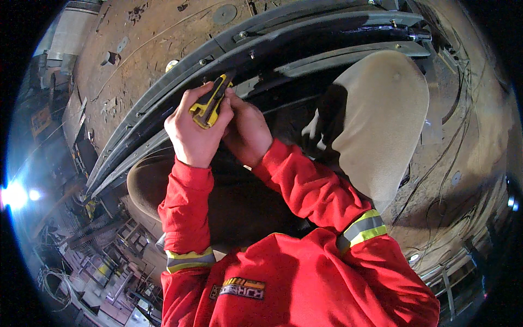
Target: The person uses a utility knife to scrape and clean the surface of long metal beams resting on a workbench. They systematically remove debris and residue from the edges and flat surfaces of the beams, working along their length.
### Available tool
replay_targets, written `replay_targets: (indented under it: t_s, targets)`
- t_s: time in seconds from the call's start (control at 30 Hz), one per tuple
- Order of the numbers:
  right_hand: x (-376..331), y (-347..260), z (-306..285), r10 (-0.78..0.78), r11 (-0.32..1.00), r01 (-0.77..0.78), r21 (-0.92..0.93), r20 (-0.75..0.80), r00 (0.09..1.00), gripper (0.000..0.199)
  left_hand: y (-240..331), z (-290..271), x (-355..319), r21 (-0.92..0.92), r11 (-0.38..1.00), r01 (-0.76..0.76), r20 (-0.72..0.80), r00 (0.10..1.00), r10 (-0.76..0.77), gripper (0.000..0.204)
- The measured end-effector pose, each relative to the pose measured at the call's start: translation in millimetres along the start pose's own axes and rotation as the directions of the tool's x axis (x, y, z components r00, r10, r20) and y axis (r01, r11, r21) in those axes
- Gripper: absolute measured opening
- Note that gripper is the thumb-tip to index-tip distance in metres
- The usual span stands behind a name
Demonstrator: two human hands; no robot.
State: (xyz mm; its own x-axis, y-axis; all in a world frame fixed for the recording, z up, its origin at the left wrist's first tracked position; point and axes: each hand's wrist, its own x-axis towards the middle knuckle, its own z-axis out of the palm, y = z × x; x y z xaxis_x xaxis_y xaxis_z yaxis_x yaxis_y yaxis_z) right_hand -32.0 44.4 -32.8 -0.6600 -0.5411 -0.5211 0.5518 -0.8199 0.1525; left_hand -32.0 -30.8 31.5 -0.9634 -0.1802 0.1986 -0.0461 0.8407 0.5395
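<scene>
My left hand (195,131) is wrapped round a yellow-and-black hand tool (210,103), whose dark narrow end points up and to the right; its exact kind is unclear. Close against it on the right is my right hand (248,126), fingers curled and thumb beside the tool. What that hand pinches, if anything, is hidden behind the left hand. Both hands are over long, curved dark metal strips (321,24) fitted with small bolts (252,54). A black band (305,46) runs between the strips.
My bent knees (381,109) flank the work. Brown, debris-strewn flooring (158,32) spreads beyond the strips, with a small round disc (224,14). Thin cables (460,141) trail at right. A bright lamp (15,195) shines at far left, above metal frames and coiled hose (54,286).
</scene>
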Motion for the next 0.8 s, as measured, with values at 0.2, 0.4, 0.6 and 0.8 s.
replay_targets:
  t_s: [0.2, 0.4, 0.6, 0.8]
  targets:
    - [1.5, -1.0, -0.9, 0.012, 1.0, -0.012, 0.008, 0.038, 0.999, 0.026, -1.6, 2.1, -0.6, -0.02, 1.0, 0.009, -0.024, 1.0, -0.009, 0.03]
    - [-3.3, -2.9, 7.3, 0.019, 1.0, -0.019, -0.003, 0.053, 0.998, 0.027, 5.6, -3.7, -1.4, -0.002, 1.0, 0.018, -0.038, 0.999, -0.018, 0.034]
    - [-3.8, -3.8, 8.6, 0.012, 1.0, -0.011, -0.02, 0.058, 0.998, 0.026, 6.9, -3.8, -1.5, 0.003, 1.0, 0.031, -0.032, 0.999, -0.03, 0.033]
    - [-5.1, -5.3, 9.7, 0.017, 1.0, -0.017, -0.009, 0.078, 0.997, 0.025, 7.4, -5.3, -0.8, 0.02, 1.0, 0.006, -0.039, 0.999, -0.005, 0.033]
